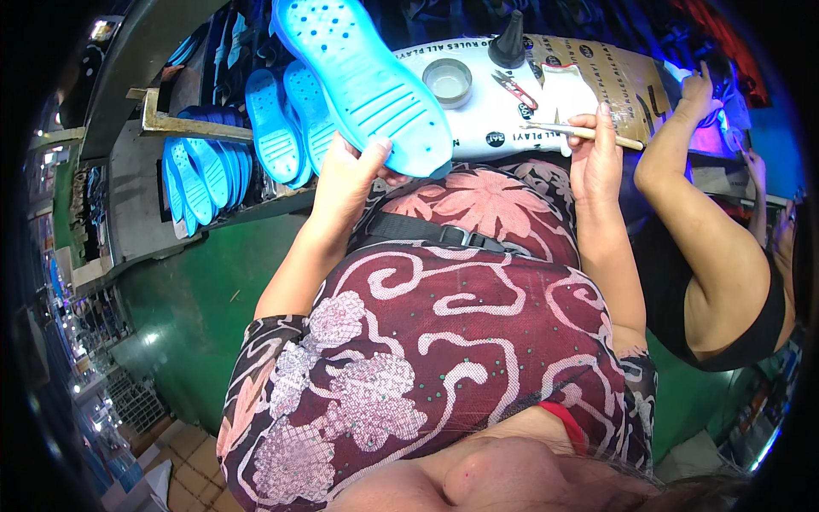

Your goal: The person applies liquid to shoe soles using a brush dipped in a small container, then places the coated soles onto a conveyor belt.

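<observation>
In my left hand [358,167], thumb on top at the heel end, is a light blue shoe sole [375,90]. It is tilted up, showing round holes at the front part and grooves across the heel part. My right hand [597,162] has its fingers closed around a slim brush [627,142] with a pale wooden handle. The brush tip points left over the white-covered worktop [478,128], apart from the sole. Near the brush stand a grey round bowl [429,83] and red-handled thread snips [516,90].
Several more blue soles [275,128] stand in a row on the left, with another stack [200,179] further out. A black cone-shaped nozzle bottle [509,43] stands behind the snips. A metal bar [196,128] juts in at left. A co-worker's arm [712,196] is close on my right.
</observation>
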Demonstrator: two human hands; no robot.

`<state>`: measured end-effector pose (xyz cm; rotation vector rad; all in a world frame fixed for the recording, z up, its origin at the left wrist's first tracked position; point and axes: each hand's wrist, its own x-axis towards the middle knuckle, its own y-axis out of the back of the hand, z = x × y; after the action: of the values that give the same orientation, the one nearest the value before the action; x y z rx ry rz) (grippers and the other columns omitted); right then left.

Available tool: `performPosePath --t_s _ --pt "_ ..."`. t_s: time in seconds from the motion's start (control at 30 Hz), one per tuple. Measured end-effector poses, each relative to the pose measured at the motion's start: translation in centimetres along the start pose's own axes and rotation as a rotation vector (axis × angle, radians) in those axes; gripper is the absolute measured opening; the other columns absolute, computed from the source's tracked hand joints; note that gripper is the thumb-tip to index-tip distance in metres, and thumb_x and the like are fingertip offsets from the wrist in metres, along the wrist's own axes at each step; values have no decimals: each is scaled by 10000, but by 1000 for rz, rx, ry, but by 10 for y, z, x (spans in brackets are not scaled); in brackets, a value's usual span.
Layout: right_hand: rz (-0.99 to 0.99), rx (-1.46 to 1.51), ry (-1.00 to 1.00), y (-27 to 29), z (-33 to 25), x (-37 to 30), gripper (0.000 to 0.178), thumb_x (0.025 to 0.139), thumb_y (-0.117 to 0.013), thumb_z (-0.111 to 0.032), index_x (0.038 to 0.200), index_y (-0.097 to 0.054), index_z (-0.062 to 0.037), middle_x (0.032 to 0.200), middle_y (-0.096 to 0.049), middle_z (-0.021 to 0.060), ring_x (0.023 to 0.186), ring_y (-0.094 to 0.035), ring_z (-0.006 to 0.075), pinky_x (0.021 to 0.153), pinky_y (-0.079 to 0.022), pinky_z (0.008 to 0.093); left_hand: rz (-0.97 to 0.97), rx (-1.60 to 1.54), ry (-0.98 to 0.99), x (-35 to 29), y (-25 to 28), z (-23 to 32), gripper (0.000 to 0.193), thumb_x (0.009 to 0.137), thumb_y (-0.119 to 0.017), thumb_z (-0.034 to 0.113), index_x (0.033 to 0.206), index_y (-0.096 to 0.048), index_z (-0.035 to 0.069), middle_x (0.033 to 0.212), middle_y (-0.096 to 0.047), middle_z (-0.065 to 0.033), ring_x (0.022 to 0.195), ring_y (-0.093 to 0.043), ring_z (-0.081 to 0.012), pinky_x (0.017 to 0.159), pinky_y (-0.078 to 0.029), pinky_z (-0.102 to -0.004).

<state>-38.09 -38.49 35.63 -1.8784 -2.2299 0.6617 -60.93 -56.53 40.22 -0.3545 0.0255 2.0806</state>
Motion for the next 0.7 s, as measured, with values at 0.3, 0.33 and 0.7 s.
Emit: performPosePath --t_s 0.3,0.33,0.7 --pt "5 -50 36 9 0 -2 380 930 -431 -276 723 -593 -1 690 -577 63 599 -465 105 584 -389 233 42 211 -189 -2 -2 -1 451 787 -624 209 1132 -452 -26 984 -590 -126 816 -580 -178 728 -467 -306" --pt "-7 -60 46 18 8 1 375 926 -428 -272 727 -596 -3 695 -583 62 602 -468 109 586 -389 235 23 287 -108 -3 1 7 482 787 -623 188 1170 -430 -32 1055 -568 -135 951 -548 -193 822 -442 -320" --pt "-200 -457 322 -6 -34 -31 340 908 -485 -282 747 -627 -18 696 -601 31 625 -510 89 603 -418 238 -559 4 -15 -20 -38 101 835 594 -699 278 1255 -336 -82 1098 -547 -160 949 -581 -237 717 -505 -294"
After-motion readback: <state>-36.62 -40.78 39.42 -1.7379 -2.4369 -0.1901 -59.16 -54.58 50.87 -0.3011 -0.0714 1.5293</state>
